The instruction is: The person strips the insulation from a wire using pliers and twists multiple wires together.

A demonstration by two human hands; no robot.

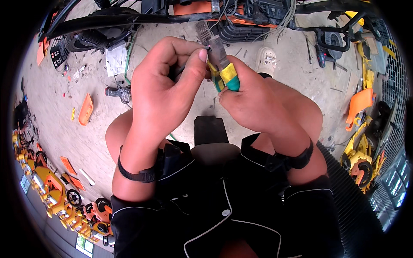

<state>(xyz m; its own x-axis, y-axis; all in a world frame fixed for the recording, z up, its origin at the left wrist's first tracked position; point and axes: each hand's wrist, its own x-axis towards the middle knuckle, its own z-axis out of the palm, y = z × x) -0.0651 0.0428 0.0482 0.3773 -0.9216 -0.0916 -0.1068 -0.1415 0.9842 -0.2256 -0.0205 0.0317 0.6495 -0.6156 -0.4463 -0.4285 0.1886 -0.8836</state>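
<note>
Pliers are clasped by the right grip, above the floor. At their metal end, a small piece, its kind unclear, is pinched by the left grip. Beyond, a black frame is seen.

A person's bare left hand and bare right hand meet close together at the far end of the reach, ahead of the body. The left hand, back partly turned up, pinches with its straightened thumb against a bent, arching index finger, the other fingers curled beneath and largely hidden. The right hand, on the right and slightly nearer, is angled toward the far left in a closed grip, most of its fingers out of sight. The bare left forearm runs almost straight out from the near side; the bare right forearm slants inward from the near right, its elbow bent. Bare, bent knees flank the arms on the left and right.
</note>
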